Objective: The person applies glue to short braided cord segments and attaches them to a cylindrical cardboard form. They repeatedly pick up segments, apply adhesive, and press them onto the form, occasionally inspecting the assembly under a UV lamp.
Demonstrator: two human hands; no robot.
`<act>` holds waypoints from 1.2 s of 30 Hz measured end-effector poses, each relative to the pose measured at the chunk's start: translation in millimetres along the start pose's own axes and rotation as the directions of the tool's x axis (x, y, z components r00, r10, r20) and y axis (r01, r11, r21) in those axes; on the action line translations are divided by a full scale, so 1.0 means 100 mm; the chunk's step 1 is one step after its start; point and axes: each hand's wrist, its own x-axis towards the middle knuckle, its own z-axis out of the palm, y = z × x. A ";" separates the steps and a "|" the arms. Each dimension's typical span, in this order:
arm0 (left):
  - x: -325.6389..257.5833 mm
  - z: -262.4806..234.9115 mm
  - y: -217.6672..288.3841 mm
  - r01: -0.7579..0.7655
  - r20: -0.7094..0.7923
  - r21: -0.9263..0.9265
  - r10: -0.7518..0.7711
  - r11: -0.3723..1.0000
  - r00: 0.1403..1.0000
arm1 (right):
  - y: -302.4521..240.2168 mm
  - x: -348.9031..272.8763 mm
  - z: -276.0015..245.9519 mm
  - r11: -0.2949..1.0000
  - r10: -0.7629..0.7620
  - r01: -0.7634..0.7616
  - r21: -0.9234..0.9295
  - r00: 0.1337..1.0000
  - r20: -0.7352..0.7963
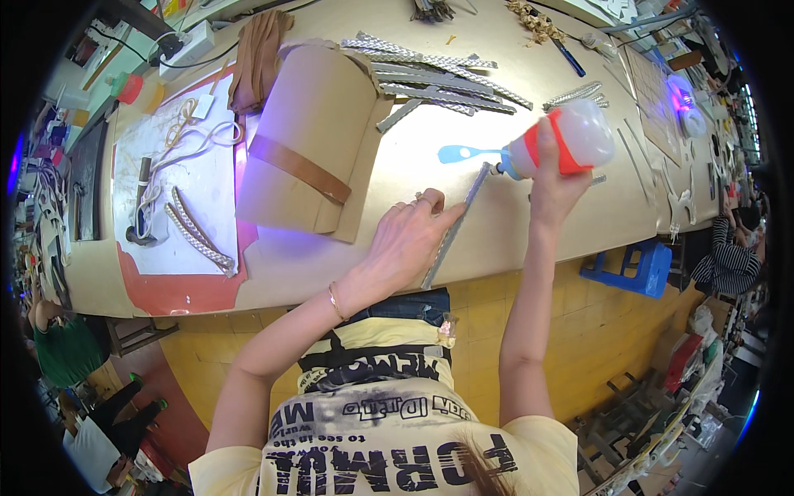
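A translucent squeeze bottle (594, 136) with a red band is gripped in my right hand (552, 186). It is tipped sideways, and its nozzle is right by the far end of a narrow grey strip (451, 234). From the bottle's neck sticks out a light-blue cap piece (467, 154). My left hand (407, 240) rests on the table with bent fingers, its index fingertip pressing the strip's edge. The strip lies slantwise, its near end at the table's front edge. Several braided and grey-backed strips (447, 87) are heaped beyond my hands.
Left of my hands stands a curved cardboard form (306, 140) with a brown band. Brown strips (258, 62) lie behind it. A hammer (142, 202) and braided pieces (198, 231) lie on white paper at the left. A blue stool (633, 269) stands beside the table; other people are nearby.
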 end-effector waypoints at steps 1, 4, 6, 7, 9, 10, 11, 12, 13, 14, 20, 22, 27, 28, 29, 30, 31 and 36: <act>0.01 0.00 -0.01 0.005 0.030 0.028 -0.006 1.000 1.000 | 0.01 0.02 0.05 0.999 -0.023 0.024 -0.038 0.999 0.026; -0.01 0.01 -0.01 -0.022 0.022 0.052 0.021 0.998 1.000 | 0.05 0.02 0.12 0.991 -0.084 0.090 -0.099 0.994 0.066; -0.02 0.02 -0.01 -0.036 -0.007 0.065 0.037 0.997 0.999 | 0.07 -0.01 0.12 0.985 -0.111 0.121 -0.123 0.990 0.087; -0.02 0.03 -0.01 -0.036 -0.014 0.072 0.037 0.997 0.999 | 0.07 -0.03 0.11 0.986 -0.103 0.114 -0.122 0.990 0.096; -0.02 0.03 -0.01 -0.048 0.007 0.065 0.048 0.997 0.999 | 0.08 -0.08 0.10 0.985 -0.096 0.111 -0.131 0.989 0.114; -0.02 0.03 -0.01 -0.053 0.020 0.064 0.052 0.997 0.998 | 0.07 -0.10 0.10 0.989 -0.082 0.094 -0.114 0.991 0.104; -0.03 0.02 -0.01 -0.056 0.014 0.068 0.055 0.996 0.998 | 0.07 -0.13 0.10 0.992 -0.068 0.077 -0.096 0.993 0.094; -0.03 0.02 -0.01 -0.059 0.007 0.071 0.059 0.996 0.998 | 0.06 -0.16 0.09 0.994 -0.055 0.063 -0.085 0.995 0.086; -0.03 0.02 -0.01 -0.062 0.000 0.075 0.062 0.995 0.998 | 0.05 -0.18 0.08 0.996 -0.025 0.033 -0.080 0.995 0.097; -0.03 0.02 -0.01 -0.047 0.020 0.079 0.045 0.996 0.999 | 0.03 -0.22 0.07 0.997 0.003 0.006 -0.083 0.994 0.109; -0.07 0.07 -0.06 0.006 -0.006 -0.013 -0.006 1.000 1.000 | -0.03 -0.41 -0.01 0.982 0.188 -0.188 -0.013 0.971 0.146; -0.13 0.04 -0.11 -0.005 -0.067 -0.101 -0.001 0.995 0.998 | -0.03 -0.45 -0.08 0.895 0.388 -0.413 0.170 0.907 0.160; -0.56 -0.23 -0.05 0.078 -0.120 -0.452 -0.147 0.889 0.982 | -0.05 -0.35 -0.65 -0.062 0.410 -0.852 0.520 0.453 0.792; -0.64 -0.31 -0.04 0.087 -0.111 -0.461 -0.154 0.883 0.982 | -0.05 -0.33 -0.78 -0.342 0.120 -0.853 0.394 0.376 0.919; -0.71 -0.39 -0.03 0.095 -0.105 -0.453 -0.159 0.886 0.982 | -0.06 -0.32 -0.89 -0.315 0.172 -0.840 0.443 0.408 0.896; -0.78 -0.48 -0.02 0.103 -0.098 -0.445 -0.163 0.890 0.982 | -0.08 -0.33 -1.00 -0.314 0.186 -0.819 0.480 0.443 0.877; -0.83 -0.56 -0.01 0.111 -0.091 -0.437 -0.167 0.893 0.982 | -0.10 -0.32 -1.08 -0.312 0.192 -0.804 0.507 0.469 0.862; -0.94 -0.95 0.04 0.106 -0.196 -0.464 -0.219 0.879 0.956 | -0.13 -0.24 -1.17 -0.210 0.229 -0.762 0.612 0.570 0.789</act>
